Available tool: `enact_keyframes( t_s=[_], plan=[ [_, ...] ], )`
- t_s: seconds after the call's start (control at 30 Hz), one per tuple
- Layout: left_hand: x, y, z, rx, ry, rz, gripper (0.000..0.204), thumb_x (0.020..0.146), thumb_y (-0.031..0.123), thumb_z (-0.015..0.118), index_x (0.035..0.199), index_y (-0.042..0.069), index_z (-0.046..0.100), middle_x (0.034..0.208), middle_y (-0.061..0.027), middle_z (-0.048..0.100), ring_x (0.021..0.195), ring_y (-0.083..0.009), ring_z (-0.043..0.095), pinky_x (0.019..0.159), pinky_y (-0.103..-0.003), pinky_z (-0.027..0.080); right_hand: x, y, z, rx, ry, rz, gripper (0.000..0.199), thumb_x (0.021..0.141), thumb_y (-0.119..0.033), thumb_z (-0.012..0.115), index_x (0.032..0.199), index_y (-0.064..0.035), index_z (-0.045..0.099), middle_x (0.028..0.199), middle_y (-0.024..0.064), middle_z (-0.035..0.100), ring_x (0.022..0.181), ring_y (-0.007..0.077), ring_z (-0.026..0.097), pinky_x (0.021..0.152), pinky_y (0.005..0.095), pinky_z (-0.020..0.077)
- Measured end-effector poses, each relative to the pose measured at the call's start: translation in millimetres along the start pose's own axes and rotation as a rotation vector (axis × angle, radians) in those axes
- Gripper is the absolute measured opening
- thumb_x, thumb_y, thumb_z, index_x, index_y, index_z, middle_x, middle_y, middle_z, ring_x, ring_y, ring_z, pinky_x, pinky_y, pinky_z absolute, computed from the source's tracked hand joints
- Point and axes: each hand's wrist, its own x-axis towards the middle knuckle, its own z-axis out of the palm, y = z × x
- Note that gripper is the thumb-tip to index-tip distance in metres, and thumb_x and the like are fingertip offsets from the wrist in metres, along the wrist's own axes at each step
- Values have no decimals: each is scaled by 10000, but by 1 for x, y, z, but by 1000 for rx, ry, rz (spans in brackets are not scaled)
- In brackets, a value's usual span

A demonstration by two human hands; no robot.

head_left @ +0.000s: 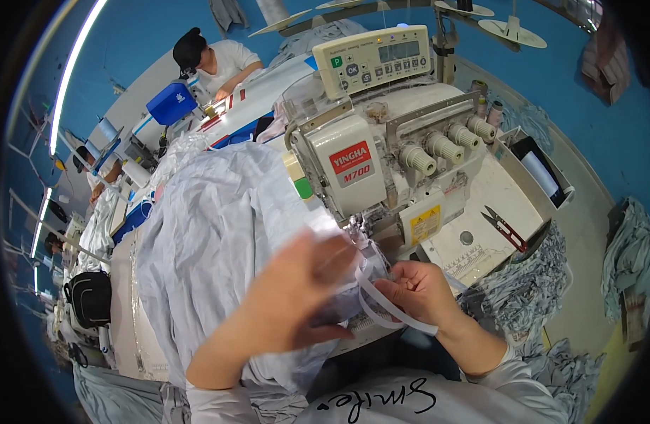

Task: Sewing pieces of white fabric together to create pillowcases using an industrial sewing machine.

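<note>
Pale grey-blue cloth (205, 205) lies in a large heap left of the white overlock sewing machine (349, 166) and runs up to its needle area (360, 230). My left hand (286, 290), smeared by motion, is over this cloth just in front of the needle area. Its thumb stands apart from the fingers, and I see nothing held in it. On the other side, my right hand (420, 290) has its fingers curled together in a pinch at a narrow white strip (392, 305). The strip loops from near the presser foot across that hand. Its fingertips are partly hidden.
Red-handled thread snips (505, 230) lie on the machine's bed plate, near an open tray (537, 166). Bundled patterned cloth (522, 290) is piled at the right. A control panel (373, 60) tops the machine. Beyond, another person (222, 63) sits at a sewing machine.
</note>
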Motion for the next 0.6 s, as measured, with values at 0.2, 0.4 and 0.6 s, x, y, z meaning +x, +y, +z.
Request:
enact_keyframes(
  t_s=[0.2,0.4,0.6],
  plan=[
    [-5,1,50,348,98,187,481,609,122,685,1083,69,621,1080,-36,549,916,-233,571,777,-330,484,-9,3,1,53,19,-133,140,871,-139,629,848,-12,576,653,-3,603,516,21,507,455,158,386],
    [-9,-1,46,233,312,76,301,630,40,642,931,35,645,917,-71,618,834,-231,604,711,-314,513,-13,-5,-1,-57,79,15,160,854,-160,650,824,-22,574,657,29,621,467,52,524,413,179,398],
    [-18,-8,36,343,165,409,273,655,42,628,926,12,640,942,-99,645,916,-237,638,785,-310,541,-11,3,-7,19,9,6,184,865,-189,639,873,-16,577,677,27,622,495,60,545,434,187,418]
  ],
)
